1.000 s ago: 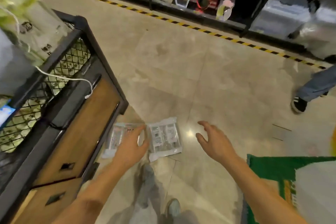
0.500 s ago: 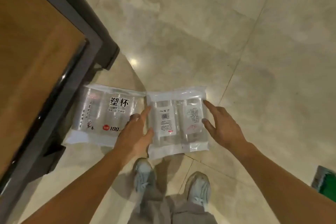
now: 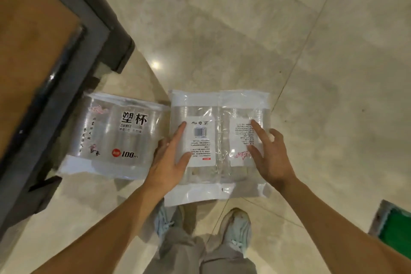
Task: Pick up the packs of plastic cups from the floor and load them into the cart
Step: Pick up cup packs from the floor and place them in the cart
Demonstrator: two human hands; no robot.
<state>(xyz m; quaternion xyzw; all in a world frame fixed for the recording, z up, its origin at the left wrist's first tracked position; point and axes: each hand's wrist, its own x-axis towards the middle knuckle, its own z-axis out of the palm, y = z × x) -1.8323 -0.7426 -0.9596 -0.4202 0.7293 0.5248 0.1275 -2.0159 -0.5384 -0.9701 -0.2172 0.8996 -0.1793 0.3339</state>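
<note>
At far left stands the cart (image 3: 55, 69), its dark frame and wooden panel close over the front-up pack of plastic cups (image 3: 115, 133), which lies flat on the tiled floor (image 3: 244, 29) just beside the cart's foot. Next comes the left hand (image 3: 169, 160), forefinger and thumb laid on top of the label-up pack of plastic cups (image 3: 218, 144) and the other fingers tucked down its left edge. The right hand (image 3: 271, 155) clasps the opposite edge the same way, so both hands grip this pack, though I cannot tell whether it is clear of the floor. The packs probably weigh little. Their film looks slick and loose, and the cups inside likely crush easily, so a hold on both sides around the stacked cups seems safer than pinching the floppy sealed ends. The cart's frame crowds the other pack, and a green-topped object (image 3: 393, 227) sits well apart at far right.
</note>
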